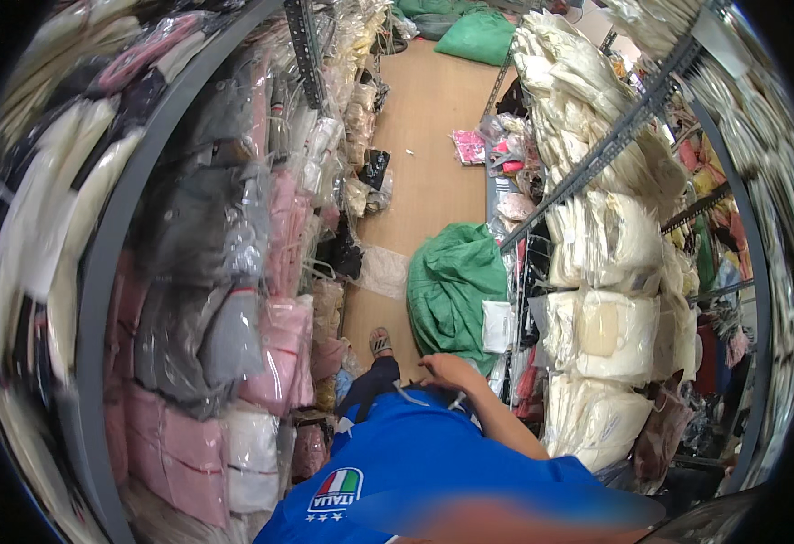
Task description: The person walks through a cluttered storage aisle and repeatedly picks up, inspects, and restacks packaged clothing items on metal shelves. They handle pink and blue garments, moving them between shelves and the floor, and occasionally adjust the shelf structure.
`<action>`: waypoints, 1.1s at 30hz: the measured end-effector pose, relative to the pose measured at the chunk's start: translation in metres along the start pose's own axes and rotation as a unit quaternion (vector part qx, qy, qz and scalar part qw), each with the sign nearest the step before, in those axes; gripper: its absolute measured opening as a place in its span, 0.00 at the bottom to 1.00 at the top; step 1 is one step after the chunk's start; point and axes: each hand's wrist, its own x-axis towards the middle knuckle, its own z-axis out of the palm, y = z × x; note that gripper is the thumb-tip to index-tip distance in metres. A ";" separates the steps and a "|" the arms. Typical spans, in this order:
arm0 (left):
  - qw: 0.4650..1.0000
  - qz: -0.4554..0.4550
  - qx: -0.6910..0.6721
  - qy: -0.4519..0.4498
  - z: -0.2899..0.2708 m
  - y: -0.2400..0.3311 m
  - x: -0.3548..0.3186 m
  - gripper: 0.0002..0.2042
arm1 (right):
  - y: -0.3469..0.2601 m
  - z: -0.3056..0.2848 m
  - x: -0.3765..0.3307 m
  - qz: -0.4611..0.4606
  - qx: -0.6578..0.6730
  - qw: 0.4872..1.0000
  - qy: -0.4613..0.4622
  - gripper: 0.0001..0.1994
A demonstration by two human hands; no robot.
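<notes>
Metal shelving (596,159) at three o'clock holds stacked cream garments in clear bags (601,335). A green sack (451,286) sits stuffed at centre. The right hand (451,370) rests just below it at six o'clock, fingers loosely curled, grasping nothing visible.

Bagged garments on metal shelving (614,136); pink packets (469,145) on wooden floor (428,109).

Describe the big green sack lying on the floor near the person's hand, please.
The green sack looks like thin, crinkled plastic or woven fabric, bulging and loosely bunched. It slumps on the wooden floor in the aisle, leaning against the metal shelving rack beside it. The person's right hand hovers just below it; contact is unclear.
</notes>
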 end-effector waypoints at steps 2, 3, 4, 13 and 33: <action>1.000 0.002 -0.016 -0.016 -0.019 0.039 0.012 0.16 | 0.000 -0.031 0.040 -0.047 0.001 0.999 -0.001 0.26; 0.999 0.009 -0.027 -0.023 -0.026 0.066 0.025 0.16 | 0.005 -0.049 0.065 -0.055 -0.009 0.998 0.035 0.25; 0.999 0.009 -0.041 -0.022 -0.038 0.087 0.032 0.16 | 0.000 -0.071 0.088 -0.041 -0.037 0.998 -0.001 0.24; 0.996 0.065 -0.054 -0.039 -0.098 0.288 0.091 0.17 | -0.046 -0.196 0.230 -0.164 -0.068 0.984 0.026 0.23; 0.999 0.022 -0.006 -0.045 0.019 0.684 0.312 0.17 | 0.181 -0.530 0.496 -0.156 0.004 0.986 -0.050 0.28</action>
